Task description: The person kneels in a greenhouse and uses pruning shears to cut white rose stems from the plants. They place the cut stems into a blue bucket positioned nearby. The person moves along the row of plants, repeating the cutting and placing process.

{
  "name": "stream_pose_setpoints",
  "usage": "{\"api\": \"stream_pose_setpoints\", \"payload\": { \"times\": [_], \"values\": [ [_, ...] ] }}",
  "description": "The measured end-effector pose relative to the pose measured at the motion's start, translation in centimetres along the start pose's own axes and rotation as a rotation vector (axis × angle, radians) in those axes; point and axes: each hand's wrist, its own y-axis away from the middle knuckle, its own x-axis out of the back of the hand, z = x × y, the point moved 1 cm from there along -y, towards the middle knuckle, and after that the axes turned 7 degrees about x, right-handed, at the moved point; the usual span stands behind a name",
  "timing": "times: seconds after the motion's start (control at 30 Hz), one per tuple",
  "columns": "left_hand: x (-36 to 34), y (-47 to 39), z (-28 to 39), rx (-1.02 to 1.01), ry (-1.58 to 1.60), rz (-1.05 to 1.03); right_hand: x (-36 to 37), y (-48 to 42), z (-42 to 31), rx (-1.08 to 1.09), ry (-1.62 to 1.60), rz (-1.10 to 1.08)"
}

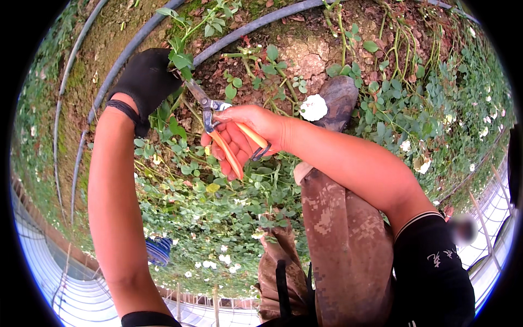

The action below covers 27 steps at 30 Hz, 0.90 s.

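Note:
My left hand [149,83], in a black knit glove, is closed around a leafy rose stem [198,27] at the upper left; leaves partly cover its fingertips. My bare right hand [249,135] holds pruning shears [222,141] with orange handles, the palm turned up and the handles spread. Their metal blades point up and left, close to the gloved fingers. Leaves and the glove hide the blade tips, so whether they touch the stem cannot be told. A white rose [314,107] is to the right of my right wrist, beside my boot [338,98].
Grey irrigation pipes [261,22] curve over the mossy soil. Cut rose stems [341,32] stand near the top. Rose bushes [220,208] with white blooms spread below and right. A blue striped object [158,251] lies at lower left. My camouflage-clad leg [347,245] is below my right forearm.

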Motion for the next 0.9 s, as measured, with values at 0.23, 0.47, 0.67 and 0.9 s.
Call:
{"api": "stream_pose_setpoints", "payload": {
  "times": [0.23,0.47,0.67,0.9],
  "values": [
    [0.1,-1.3,-2.5,-0.066,0.121,0.030,-1.4,0.5,0.4,0.027,0.508,0.303],
    [4.6,7.0,-7.1,0.234,1.513,0.312,-2.6,2.6,2.1,-0.068,0.586,0.392],
    [-3.7,14.0,-5.7,0.665,1.225,0.343,-1.6,-0.1,2.6,-0.259,0.751,0.354],
    [-7.4,10.5,-3.5,0.290,0.329,0.458,-1.5,-1.1,2.7,-0.133,0.773,0.446]
  ]
}}
